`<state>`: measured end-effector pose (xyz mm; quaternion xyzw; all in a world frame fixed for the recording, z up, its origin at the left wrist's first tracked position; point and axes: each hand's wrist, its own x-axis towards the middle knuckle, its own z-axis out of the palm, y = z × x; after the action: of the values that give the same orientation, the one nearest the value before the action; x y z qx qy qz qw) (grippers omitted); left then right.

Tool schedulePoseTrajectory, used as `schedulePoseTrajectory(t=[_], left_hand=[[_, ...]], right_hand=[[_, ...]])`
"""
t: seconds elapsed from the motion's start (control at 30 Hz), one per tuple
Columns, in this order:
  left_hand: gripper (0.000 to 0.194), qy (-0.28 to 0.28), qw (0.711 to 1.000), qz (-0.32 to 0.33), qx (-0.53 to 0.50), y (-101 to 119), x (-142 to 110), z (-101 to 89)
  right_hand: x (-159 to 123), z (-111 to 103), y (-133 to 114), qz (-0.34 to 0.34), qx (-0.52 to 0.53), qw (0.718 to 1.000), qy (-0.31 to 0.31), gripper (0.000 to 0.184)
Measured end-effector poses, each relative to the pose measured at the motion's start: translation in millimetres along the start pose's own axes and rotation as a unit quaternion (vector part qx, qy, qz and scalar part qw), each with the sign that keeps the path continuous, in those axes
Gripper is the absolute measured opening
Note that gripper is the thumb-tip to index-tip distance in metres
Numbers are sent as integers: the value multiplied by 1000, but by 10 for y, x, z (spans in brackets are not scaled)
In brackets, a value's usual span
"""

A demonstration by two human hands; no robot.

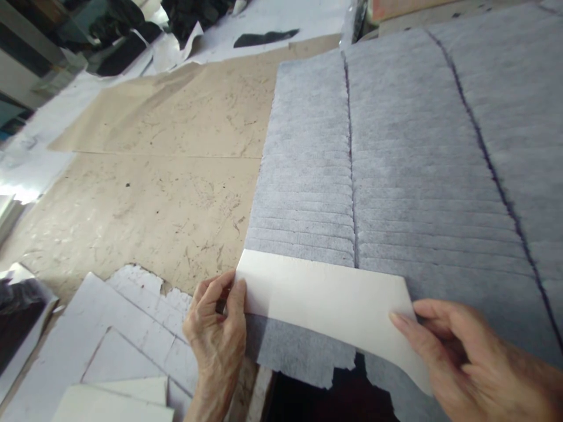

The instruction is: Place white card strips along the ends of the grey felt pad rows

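Observation:
Between my two hands lies a white strip of paper or thin card [325, 293], resting on grey, felt-like sheet material [303, 170] near the table's front edge. My left hand [220, 328] pinches the strip's left end between thumb and fingers. At the opposite end my right hand [457, 346] grips the strip, thumb on top and fingers at its edge; its lower right corner bends down. Several fine, roughly parallel lines cross the grey sheets above the strip. Below the strip, the grey material ends in a ragged edge over something dark.
Brown paper [185, 176] covers the table to the left. White sheets [136, 316] and pale cards [118, 404] lie at the lower left. Dark seams or gaps divide the grey material lengthwise. Dark material [193, 17] and a dark scrap [266, 38] lie at the back.

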<state>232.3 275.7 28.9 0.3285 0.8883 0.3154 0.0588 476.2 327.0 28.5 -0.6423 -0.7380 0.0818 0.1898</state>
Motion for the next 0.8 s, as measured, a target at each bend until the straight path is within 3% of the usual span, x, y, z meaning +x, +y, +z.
schedulePoseTrajectory(t=[0.1, 0.17, 0.8], left_hand=[[21, 2, 999, -11, 38, 6, -1, -9], [22, 0, 998, -18, 57, 17, -2, -18], [25, -8, 997, -49, 65, 136, -20, -29]], right_hand=[[55, -63, -81, -87, -3, 996, 9, 36], [72, -82, -104, -99, -5, 995, 14, 33], [65, -60, -76, -73, 29, 997, 2, 28]])
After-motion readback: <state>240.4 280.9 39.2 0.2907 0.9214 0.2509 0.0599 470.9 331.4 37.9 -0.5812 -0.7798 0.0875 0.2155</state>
